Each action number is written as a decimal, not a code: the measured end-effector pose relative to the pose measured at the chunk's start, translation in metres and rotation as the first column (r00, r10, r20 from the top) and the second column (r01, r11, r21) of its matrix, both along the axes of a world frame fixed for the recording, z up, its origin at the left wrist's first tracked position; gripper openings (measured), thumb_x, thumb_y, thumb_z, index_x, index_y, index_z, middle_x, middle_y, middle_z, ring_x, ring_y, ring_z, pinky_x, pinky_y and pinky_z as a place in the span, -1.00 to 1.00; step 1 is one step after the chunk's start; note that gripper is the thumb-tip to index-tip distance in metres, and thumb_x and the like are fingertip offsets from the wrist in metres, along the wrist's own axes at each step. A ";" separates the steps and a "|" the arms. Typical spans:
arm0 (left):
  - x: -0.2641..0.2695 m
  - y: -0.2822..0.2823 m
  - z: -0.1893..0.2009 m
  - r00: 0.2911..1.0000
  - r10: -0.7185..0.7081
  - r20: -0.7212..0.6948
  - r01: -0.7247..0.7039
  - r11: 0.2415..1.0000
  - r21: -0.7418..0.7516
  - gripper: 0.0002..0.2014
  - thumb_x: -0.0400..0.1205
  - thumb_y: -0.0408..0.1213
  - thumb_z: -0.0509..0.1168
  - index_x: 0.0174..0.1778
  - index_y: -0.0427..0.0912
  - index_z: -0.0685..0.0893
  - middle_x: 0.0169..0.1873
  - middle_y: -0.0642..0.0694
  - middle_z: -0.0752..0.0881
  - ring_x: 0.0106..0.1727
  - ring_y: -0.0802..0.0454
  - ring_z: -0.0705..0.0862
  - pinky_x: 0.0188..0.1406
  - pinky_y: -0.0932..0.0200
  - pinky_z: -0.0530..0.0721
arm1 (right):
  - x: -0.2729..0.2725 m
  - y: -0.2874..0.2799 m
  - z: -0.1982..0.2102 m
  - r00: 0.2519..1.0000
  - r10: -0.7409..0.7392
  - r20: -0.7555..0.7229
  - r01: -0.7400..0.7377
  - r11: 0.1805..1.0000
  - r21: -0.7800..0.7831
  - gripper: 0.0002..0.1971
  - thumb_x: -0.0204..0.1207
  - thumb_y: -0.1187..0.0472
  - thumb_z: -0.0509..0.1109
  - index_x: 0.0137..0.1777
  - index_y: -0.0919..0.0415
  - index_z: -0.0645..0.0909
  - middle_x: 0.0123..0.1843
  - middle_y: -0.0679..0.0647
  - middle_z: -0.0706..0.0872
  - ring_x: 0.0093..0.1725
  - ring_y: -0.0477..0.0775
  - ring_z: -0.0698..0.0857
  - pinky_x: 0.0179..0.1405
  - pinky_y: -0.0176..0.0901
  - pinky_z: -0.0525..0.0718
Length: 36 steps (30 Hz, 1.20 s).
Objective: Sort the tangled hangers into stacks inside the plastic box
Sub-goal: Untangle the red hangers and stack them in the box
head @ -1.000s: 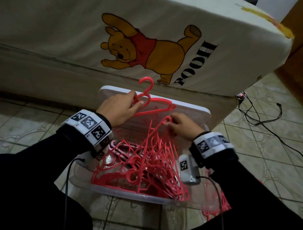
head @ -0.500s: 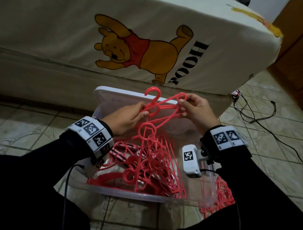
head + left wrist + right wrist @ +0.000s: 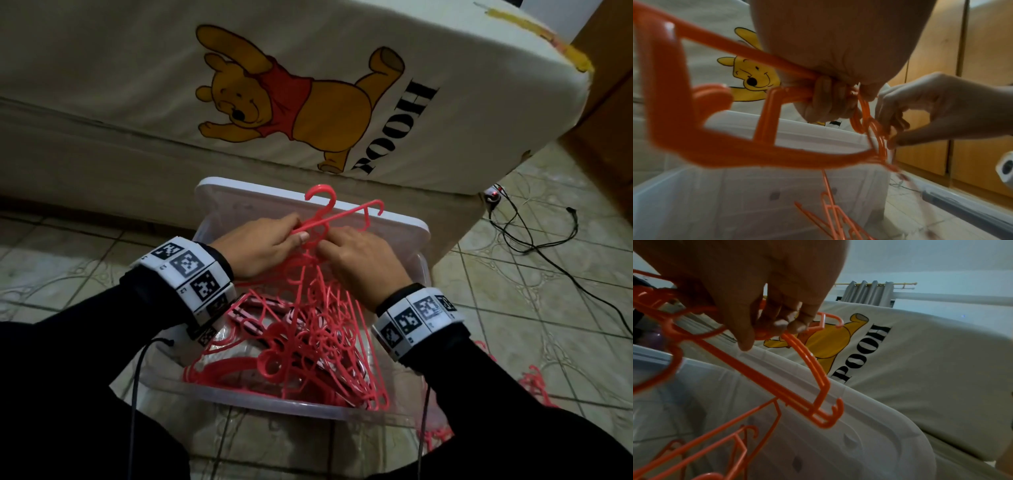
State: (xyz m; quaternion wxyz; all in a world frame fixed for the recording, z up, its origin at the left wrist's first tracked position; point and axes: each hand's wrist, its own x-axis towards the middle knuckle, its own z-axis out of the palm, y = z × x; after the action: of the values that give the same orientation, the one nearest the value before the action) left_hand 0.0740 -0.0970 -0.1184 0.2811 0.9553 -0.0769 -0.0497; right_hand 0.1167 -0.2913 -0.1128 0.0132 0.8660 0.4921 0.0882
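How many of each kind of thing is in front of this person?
Hands: 2, left hand and right hand
Box: 1
Lid: 1
Mattress: 1
Hangers: too tangled to count
Total: 5, hangers aside

A mattress [image 3: 137, 85] in a cream cover is lying across the far side of the scene, showing a printed yellow bear in a red shirt [image 3: 291, 99] with the black letters "POOH" [image 3: 397, 130] running beside it. Patterned floor tiles [image 3: 534, 267] are spreading out at the right, where black cables [image 3: 534, 236] are trailing from a small device with a red light [image 3: 493, 197]. Wooden cabinet doors [image 3: 941, 53] are standing at the far right. A grey curtain on a rod [image 3: 869, 292] is hanging beyond the mattress.
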 end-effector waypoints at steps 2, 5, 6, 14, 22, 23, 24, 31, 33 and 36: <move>-0.001 0.000 -0.002 1.000 -0.006 -0.014 0.007 0.999 0.034 -0.70 0.71 0.08 0.00 0.04 -0.06 0.45 -0.15 -0.04 0.66 -0.12 -0.03 0.64 -0.07 -0.12 0.60 | -0.001 0.002 -0.002 1.000 0.020 0.004 -0.020 1.000 -0.012 -0.79 0.67 0.14 0.20 0.20 0.15 0.58 0.11 0.09 0.65 0.10 0.14 0.61 -0.06 0.05 0.61; 0.000 0.004 -0.004 1.000 0.025 -0.005 -0.025 0.999 0.020 -0.69 0.72 0.06 0.01 0.08 -0.11 0.45 -0.07 -0.07 0.62 -0.08 -0.01 0.60 -0.05 -0.08 0.57 | 0.000 -0.003 0.001 0.997 0.062 -0.034 -0.061 0.997 0.048 -0.87 0.57 0.22 0.35 0.04 0.21 0.67 -0.04 0.14 0.69 -0.02 0.20 0.65 -0.28 0.02 0.64; 0.000 0.006 -0.004 0.999 0.035 0.011 -0.035 0.999 0.016 -0.72 0.72 0.04 0.01 0.05 -0.11 0.44 -0.10 -0.05 0.59 -0.10 0.02 0.58 -0.10 -0.03 0.54 | 0.001 -0.005 0.003 0.996 0.069 -0.051 -0.065 0.995 0.076 -0.89 0.54 0.23 0.39 0.00 0.22 0.69 -0.06 0.15 0.70 -0.03 0.21 0.65 -0.32 0.01 0.65; -0.004 0.006 0.006 0.999 -0.025 -0.037 0.021 0.996 -0.088 -0.76 0.56 -0.02 -0.04 -0.04 -0.03 0.44 -0.11 -0.03 0.57 -0.06 -0.01 0.53 -0.12 0.12 0.43 | 0.016 -0.029 0.008 0.979 -0.053 -0.197 0.111 0.948 0.298 -0.93 0.44 0.19 0.50 -0.13 0.15 0.78 -0.15 0.08 0.73 -0.03 0.17 0.63 -0.25 0.05 0.62; -0.006 -0.001 0.005 0.999 -0.053 -0.010 0.052 0.997 -0.056 -0.78 0.70 -0.03 0.15 0.14 -0.06 0.50 -0.01 0.00 0.65 -0.02 0.07 0.61 -0.05 0.08 0.55 | 0.021 -0.024 0.006 0.946 -0.100 -0.308 0.239 0.858 0.454 -0.93 0.37 0.29 0.57 -0.16 0.17 0.80 -0.26 0.01 0.71 -0.24 -0.09 0.54 -0.22 -0.16 0.54; -0.006 0.000 0.006 0.999 -0.044 -0.004 0.044 0.998 -0.055 -0.79 0.71 -0.04 0.14 0.13 -0.07 0.51 -0.02 -0.02 0.67 -0.01 0.03 0.63 0.00 0.00 0.58 | 0.020 -0.023 0.005 0.943 -0.096 -0.318 0.243 0.853 0.462 -0.92 0.36 0.30 0.57 -0.16 0.18 0.78 -0.24 0.01 0.69 -0.25 -0.09 0.55 -0.23 -0.19 0.54; -0.007 0.000 0.006 0.999 -0.037 0.004 0.037 0.998 -0.048 -0.79 0.71 -0.05 0.14 0.13 -0.07 0.52 -0.02 -0.03 0.68 0.00 0.01 0.64 0.02 -0.05 0.59 | 0.020 -0.023 0.005 0.941 -0.091 -0.327 0.246 0.848 0.471 -0.90 0.35 0.31 0.57 -0.15 0.20 0.76 -0.20 0.01 0.67 -0.26 -0.09 0.57 -0.24 -0.24 0.53; -0.007 -0.002 0.008 0.994 -0.001 0.107 -0.006 0.998 0.069 -0.83 0.67 0.04 0.11 -0.01 0.06 0.51 -0.24 0.05 0.69 -0.20 0.04 0.64 -0.21 -0.02 0.60 | 0.017 -0.018 0.002 0.985 -0.155 -0.079 0.167 0.971 0.170 -0.82 0.55 0.14 0.36 0.10 0.17 0.60 0.07 0.07 0.68 0.07 0.11 0.58 -0.22 -0.06 0.51; -0.006 -0.003 0.007 0.990 0.010 0.141 -0.031 0.989 0.145 -0.81 0.67 0.11 0.08 -0.07 0.10 0.45 -0.32 0.08 0.63 -0.25 0.03 0.61 -0.35 0.07 0.50 | 0.015 -0.015 0.001 0.990 -0.138 -0.002 0.137 0.986 0.092 -0.83 0.61 0.14 0.29 0.05 0.22 0.61 -0.01 0.12 0.70 0.07 0.15 0.58 -0.29 -0.07 0.44; -0.005 -0.003 0.004 0.974 0.007 0.226 -0.080 0.946 0.316 -0.75 0.67 0.18 0.01 -0.14 0.10 0.35 -0.38 0.10 0.55 -0.34 0.03 0.51 -0.47 0.12 0.28 | 0.013 -0.012 -0.002 0.991 -0.133 0.027 0.131 0.989 0.063 -0.87 0.63 0.20 0.29 0.04 0.23 0.61 -0.05 0.11 0.69 0.07 0.14 0.57 -0.30 -0.07 0.48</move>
State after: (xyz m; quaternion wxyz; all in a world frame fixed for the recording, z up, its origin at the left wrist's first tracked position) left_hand 0.0692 -0.1004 -0.1142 0.1118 0.9894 -0.0774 0.0515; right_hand 0.1298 -0.3032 -0.1152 0.0004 0.8952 0.4304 0.1154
